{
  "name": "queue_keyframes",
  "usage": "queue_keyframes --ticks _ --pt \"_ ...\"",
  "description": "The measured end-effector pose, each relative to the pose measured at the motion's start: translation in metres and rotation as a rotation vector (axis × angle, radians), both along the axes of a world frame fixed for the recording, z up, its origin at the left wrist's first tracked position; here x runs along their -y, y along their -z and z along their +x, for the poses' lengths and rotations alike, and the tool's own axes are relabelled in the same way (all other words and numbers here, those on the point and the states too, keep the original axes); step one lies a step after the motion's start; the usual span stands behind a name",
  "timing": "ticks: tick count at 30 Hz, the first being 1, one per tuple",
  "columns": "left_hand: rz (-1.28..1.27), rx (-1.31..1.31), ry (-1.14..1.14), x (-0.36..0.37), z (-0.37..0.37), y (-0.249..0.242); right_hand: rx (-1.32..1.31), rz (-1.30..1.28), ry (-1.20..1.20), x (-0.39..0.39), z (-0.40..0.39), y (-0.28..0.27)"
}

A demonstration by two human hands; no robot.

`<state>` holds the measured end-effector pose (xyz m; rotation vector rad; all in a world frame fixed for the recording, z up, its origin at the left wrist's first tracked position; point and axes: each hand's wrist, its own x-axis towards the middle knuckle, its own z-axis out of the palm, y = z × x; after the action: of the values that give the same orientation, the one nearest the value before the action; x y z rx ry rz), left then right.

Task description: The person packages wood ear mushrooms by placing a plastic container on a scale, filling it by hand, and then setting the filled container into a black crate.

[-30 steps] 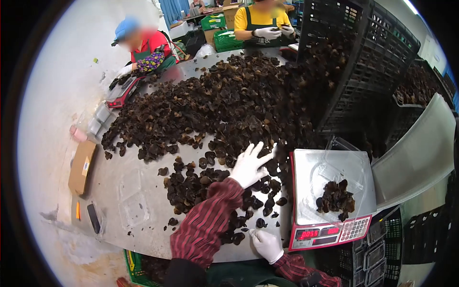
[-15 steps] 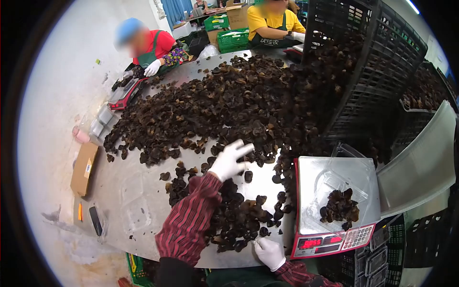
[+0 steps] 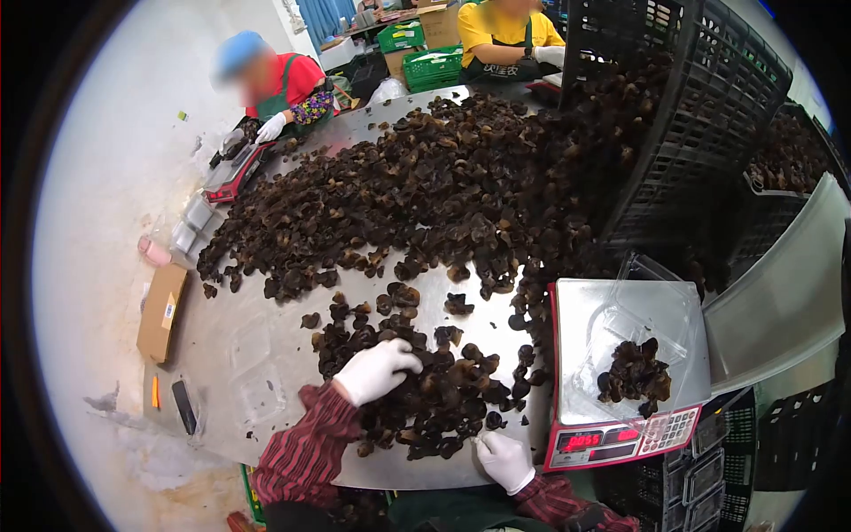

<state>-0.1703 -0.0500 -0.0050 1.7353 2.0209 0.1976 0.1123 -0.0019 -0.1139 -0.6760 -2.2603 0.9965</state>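
On the dull steel table [image 3: 266,355], the white-gloved left hand [image 3: 377,371] cupped wrinkled, dark dried fungus pieces [image 3: 434,395]; at four o'clock, the right hand [image 3: 505,459] pinched one piece.

— What's on my bench apart from what I'm working on?

— At two o'clock a tall black crate [image 3: 691,115] leans over the table edge, with a grey tray [image 3: 780,293] tilted just below it at three o'clock.

— And on my other side?

— At nine o'clock a cardboard box [image 3: 162,312] lies on the floor beside the table; below it, at eight o'clock, I see an orange cutter [image 3: 156,391] next to a black phone [image 3: 184,407].

— Anyone else around?

— A person in a blue cap [image 3: 238,51] sits at eleven o'clock by a second red scale [image 3: 232,175]. A person in a yellow shirt [image 3: 501,27] stands at twelve o'clock, near green crates [image 3: 434,66].
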Motion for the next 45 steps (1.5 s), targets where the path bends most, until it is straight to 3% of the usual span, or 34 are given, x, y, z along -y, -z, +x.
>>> queue_keyframes --ticks 7,12,14,16,18,21,24,26,27,28,30,33,35,37,40,42,44,45 --pt "-0.011 0.06 -0.108 0.053 -0.017 -0.02 -0.01 -0.011 0.009 0.0 0.0 0.0" --pt "0.367 0.025 -0.243 0.021 -0.005 -0.011 -0.017 -0.014 0.011 0.001 0.0 0.001" --pt "0.389 0.014 -0.118 0.009 0.005 0.0 -0.006 -0.012 0.017 0.001 -0.001 0.0" --pt "0.163 0.044 0.035 0.012 0.006 0.018 -0.006 -0.014 0.02 0.001 -0.001 -0.003" --pt "0.146 -0.06 0.043 0.014 0.007 0.02 -0.004 -0.016 0.027 0.0 -0.001 -0.002" --pt "0.386 -0.112 -0.122 -0.008 0.018 0.004 -0.022 -0.022 0.02 0.003 -0.001 0.007" --pt "0.373 -0.056 -0.132 -0.046 0.02 0.026 0.016 -0.04 0.027 0.002 -0.001 0.008" --pt "0.406 -0.053 0.003 -0.071 0.021 0.046 0.0 -0.031 0.036 0.002 -0.001 0.007" --pt "0.195 -0.079 0.009 -0.082 0.018 0.065 0.001 -0.027 0.041 0.002 0.0 0.006" --pt "0.303 -0.111 -0.017 -0.085 0.018 0.08 -0.004 -0.014 0.043 0.002 -0.001 0.005" --pt "0.196 0.045 -0.148 -0.097 0.013 0.095 -0.01 -0.002 0.049 0.002 -0.001 0.004" --pt "0.492 0.253 -0.074 -0.089 0.001 0.081 -0.019 -0.012 0.038 0.001 -0.002 0.008" --pt "0.498 0.334 -0.254 -0.061 0.005 0.029 -0.038 0.009 0.037 0.002 -0.001 0.011" --pt "0.545 0.365 -0.24 -0.017 0.007 -0.017 -0.02 -0.022 0.024 0.003 0.001 0.011" --pt "0.503 0.159 -0.302 0.073 0.007 -0.048 -0.018 -0.05 0.016 0.003 0.0 0.01" --pt "0.328 0.003 -0.38 0.139 0.007 -0.051 -0.04 -0.014 0.027 0.002 -0.001 0.011" --pt "0.122 -0.027 -0.522 0.215 -0.001 -0.022 -0.028 -0.012 0.016 0.002 0.0 0.013" --pt "-0.025 0.188 -0.683 0.262 -0.012 0.008 -0.045 -0.013 0.021 0.002 -0.001 0.015"
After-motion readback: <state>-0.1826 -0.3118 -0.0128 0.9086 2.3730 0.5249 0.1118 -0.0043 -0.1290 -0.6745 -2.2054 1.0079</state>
